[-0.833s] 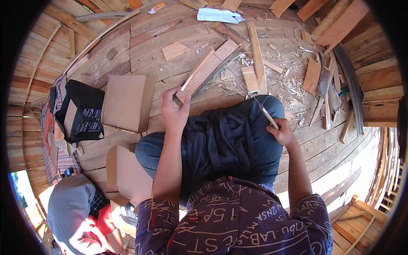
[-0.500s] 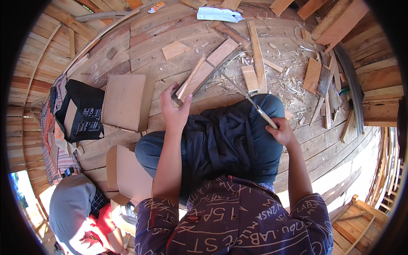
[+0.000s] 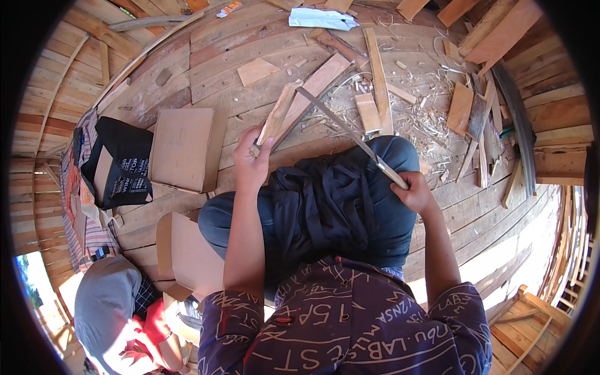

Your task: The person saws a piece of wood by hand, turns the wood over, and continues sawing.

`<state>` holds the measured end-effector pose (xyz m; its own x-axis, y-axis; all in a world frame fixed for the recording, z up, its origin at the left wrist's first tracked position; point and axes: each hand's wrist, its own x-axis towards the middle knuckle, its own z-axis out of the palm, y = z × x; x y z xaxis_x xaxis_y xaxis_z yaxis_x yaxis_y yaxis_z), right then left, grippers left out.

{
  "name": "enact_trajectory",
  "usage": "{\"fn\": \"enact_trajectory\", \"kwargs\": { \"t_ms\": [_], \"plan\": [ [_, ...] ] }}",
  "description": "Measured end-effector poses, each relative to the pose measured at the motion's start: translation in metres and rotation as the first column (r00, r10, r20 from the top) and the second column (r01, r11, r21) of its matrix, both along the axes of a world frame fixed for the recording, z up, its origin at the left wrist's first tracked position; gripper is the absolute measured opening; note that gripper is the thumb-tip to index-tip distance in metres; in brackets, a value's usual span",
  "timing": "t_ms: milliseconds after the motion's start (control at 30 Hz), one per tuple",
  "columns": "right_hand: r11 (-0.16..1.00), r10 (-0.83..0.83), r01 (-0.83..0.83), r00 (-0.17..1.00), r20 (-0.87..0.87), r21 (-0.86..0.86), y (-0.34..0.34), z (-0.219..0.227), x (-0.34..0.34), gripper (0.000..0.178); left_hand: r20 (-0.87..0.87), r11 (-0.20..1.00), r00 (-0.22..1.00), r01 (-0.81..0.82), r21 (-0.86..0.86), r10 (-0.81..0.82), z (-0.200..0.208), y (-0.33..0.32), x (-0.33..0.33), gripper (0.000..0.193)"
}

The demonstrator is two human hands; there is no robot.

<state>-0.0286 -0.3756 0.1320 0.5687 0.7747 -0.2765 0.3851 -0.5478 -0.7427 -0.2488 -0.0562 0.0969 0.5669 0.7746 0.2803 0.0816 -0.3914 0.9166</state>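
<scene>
Our left hand (image 3: 252,159) clamped on near end of pale wood piece (image 3: 278,115), which overlaps longer plank (image 3: 322,84) in view. Our right hand (image 3: 415,192) clamped round handle (image 3: 393,175) of long thin metal tool (image 3: 344,129), tip at wood's far end. We see white lettering across dark shirt (image 3: 369,312), pale print on black bag (image 3: 122,140).

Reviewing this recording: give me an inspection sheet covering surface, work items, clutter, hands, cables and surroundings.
Surface: plank floor, littered with shavings at right.
Work items: narrow wood piece; thin-bladed tool, its tip by the piece's far end, contact unclear; wider board alongside.
Clutter: scattered offcuts, pale sheet, cardboard box, black bag.
Hands: left hand grips the wood piece's near end; right hand grips the tool's handle.
Cables: nothing seen.
Surroundings: wooden walls; another person, lower left.
</scene>
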Motion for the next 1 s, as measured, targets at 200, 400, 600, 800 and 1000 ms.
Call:
{"fn": "enact_trajectory", "kwargs": {
  "t_ms": [200, 400, 600, 800, 1000],
  "plan": [
    [1.000, -0.011, 0.012, 0.999, 0.051, -0.014, -0.002, 0.000, -0.002, 0.020, -0.024, 1.000, 1.000, -0.005, 0.019, 0.005, 0.003, -0.004, 0.002, 0.025],
    [1.000, -0.020, 0.021, 0.998, 0.063, -0.006, 0.001, 0.002, -0.005, 0.021, -0.079, 0.999, 0.996, -0.030, 0.026, 0.032, -0.003, -0.001, 0.000, 0.025],
    [0.998, -0.055, 0.056, 0.989, 0.140, 0.000, 0.002, 0.002, -0.010, 0.018, -0.127, 0.994, 0.990, -0.048, 0.102, 0.061, -0.001, -0.005, 0.002, 0.026],
    [0.996, -0.071, 0.057, 0.969, 0.235, 0.063, 0.002, -0.001, -0.015, 0.017, -0.130, 0.990, 0.990, -0.040, 0.134, 0.058, 0.002, -0.007, 0.004, 0.033],
    [0.999, -0.036, 0.026, 0.955, 0.296, 0.037, 0.001, -0.003, -0.015, 0.018, -0.098, 0.982, 0.995, -0.013, 0.188, 0.032, 0.009, -0.009, 0.006, 0.043]
  ]
}}
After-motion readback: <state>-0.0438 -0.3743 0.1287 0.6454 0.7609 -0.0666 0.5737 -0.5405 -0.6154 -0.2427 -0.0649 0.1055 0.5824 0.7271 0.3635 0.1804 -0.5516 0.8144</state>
